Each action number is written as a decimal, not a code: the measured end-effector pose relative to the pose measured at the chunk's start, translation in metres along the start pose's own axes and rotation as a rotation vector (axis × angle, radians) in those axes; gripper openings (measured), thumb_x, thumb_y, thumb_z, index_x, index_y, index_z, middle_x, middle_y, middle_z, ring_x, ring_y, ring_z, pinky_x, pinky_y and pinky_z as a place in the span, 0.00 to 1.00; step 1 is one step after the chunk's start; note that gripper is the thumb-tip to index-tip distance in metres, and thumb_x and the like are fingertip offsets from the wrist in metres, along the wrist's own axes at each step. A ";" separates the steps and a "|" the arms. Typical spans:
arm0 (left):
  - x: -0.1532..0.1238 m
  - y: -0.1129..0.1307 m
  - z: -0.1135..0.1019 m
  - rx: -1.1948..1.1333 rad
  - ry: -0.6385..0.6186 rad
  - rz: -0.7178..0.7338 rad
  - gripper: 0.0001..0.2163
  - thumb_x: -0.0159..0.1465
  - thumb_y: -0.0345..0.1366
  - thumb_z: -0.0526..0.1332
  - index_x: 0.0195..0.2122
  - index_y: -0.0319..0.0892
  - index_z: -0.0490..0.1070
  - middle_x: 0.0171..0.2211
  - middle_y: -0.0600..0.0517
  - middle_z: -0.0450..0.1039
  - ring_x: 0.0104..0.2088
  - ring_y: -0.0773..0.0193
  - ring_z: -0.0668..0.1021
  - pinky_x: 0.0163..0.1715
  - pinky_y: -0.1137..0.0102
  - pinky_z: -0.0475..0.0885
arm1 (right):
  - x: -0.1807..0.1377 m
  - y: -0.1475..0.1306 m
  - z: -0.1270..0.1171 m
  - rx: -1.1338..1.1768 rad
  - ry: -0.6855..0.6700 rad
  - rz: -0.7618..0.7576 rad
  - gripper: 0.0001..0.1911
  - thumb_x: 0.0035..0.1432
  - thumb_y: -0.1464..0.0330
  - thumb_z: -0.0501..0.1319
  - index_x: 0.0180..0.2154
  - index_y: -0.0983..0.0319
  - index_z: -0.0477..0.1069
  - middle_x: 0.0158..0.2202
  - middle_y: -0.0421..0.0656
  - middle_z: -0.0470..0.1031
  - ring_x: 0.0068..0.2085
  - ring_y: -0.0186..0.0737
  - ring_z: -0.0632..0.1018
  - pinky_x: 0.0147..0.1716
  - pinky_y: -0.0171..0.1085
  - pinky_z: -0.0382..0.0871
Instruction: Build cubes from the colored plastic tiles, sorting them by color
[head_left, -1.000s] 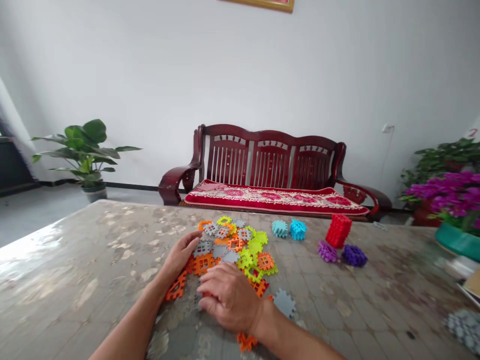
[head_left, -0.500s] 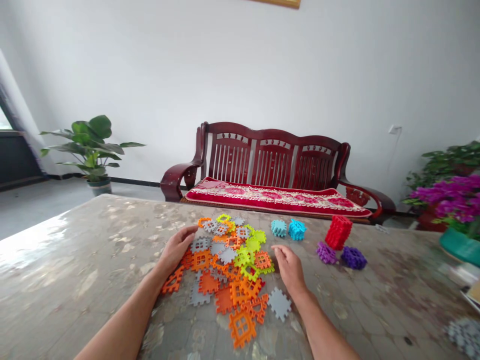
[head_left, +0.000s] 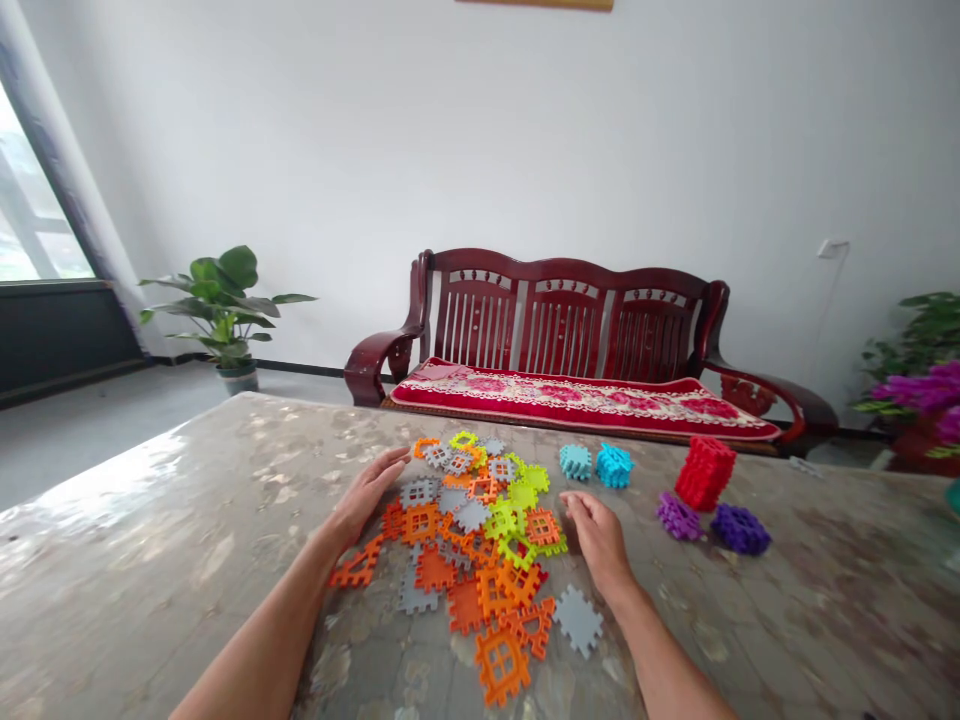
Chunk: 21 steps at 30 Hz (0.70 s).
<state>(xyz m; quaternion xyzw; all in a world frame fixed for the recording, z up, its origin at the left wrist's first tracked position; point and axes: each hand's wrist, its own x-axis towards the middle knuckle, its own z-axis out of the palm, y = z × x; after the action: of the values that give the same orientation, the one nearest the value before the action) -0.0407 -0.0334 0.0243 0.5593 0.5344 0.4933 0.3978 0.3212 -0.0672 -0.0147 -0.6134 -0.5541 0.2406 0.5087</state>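
A spread of flat square toy tiles (head_left: 480,540) in orange, grey and lime lies on the marbled table (head_left: 187,540). My left hand (head_left: 364,495) rests flat and open against the left edge of the spread, fingers stretched out. On the spread's right edge sits my right hand (head_left: 596,535), fingers loosely curved and apart, with nothing in it. One big orange tile (head_left: 501,663) lies nearest to me, and a grey tile (head_left: 577,620) sits just below my right wrist.
Two built light-blue cubes (head_left: 596,464), a red block tower (head_left: 705,472) and two purple cubes (head_left: 712,522) stand at the back right. Behind the table are a dark wooden bench with a red cushion (head_left: 570,340), a potted plant (head_left: 225,300) and purple flowers (head_left: 930,390).
My right hand left the near middle of the pile and went to its right edge, uncovering the tiles beneath. The view has shifted a little to the left. My left hand stayed put.
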 end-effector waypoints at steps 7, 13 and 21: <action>0.034 0.004 0.001 0.147 -0.002 -0.007 0.26 0.56 0.54 0.58 0.48 0.44 0.76 0.57 0.45 0.71 0.58 0.49 0.70 0.60 0.59 0.61 | 0.004 0.006 0.002 -0.058 -0.060 0.018 0.24 0.57 0.51 0.51 0.38 0.60 0.77 0.41 0.48 0.80 0.42 0.49 0.79 0.42 0.43 0.72; 0.101 0.005 0.040 0.604 -0.188 0.155 0.28 0.59 0.57 0.50 0.52 0.47 0.73 0.58 0.48 0.71 0.62 0.50 0.66 0.62 0.56 0.53 | 0.003 0.003 0.003 -0.024 -0.042 0.025 0.25 0.56 0.50 0.52 0.37 0.61 0.78 0.39 0.48 0.80 0.40 0.49 0.78 0.43 0.43 0.71; 0.140 0.002 0.103 0.846 -0.459 0.264 0.25 0.64 0.55 0.47 0.58 0.55 0.67 0.61 0.52 0.66 0.66 0.49 0.58 0.62 0.49 0.47 | 0.002 0.004 0.002 -0.046 -0.057 0.027 0.24 0.57 0.50 0.51 0.37 0.59 0.77 0.40 0.47 0.80 0.42 0.49 0.78 0.44 0.42 0.70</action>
<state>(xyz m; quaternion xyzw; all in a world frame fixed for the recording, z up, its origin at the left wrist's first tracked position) 0.0525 0.1131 0.0236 0.8287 0.5110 0.1437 0.1774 0.3218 -0.0636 -0.0189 -0.6255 -0.5653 0.2519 0.4751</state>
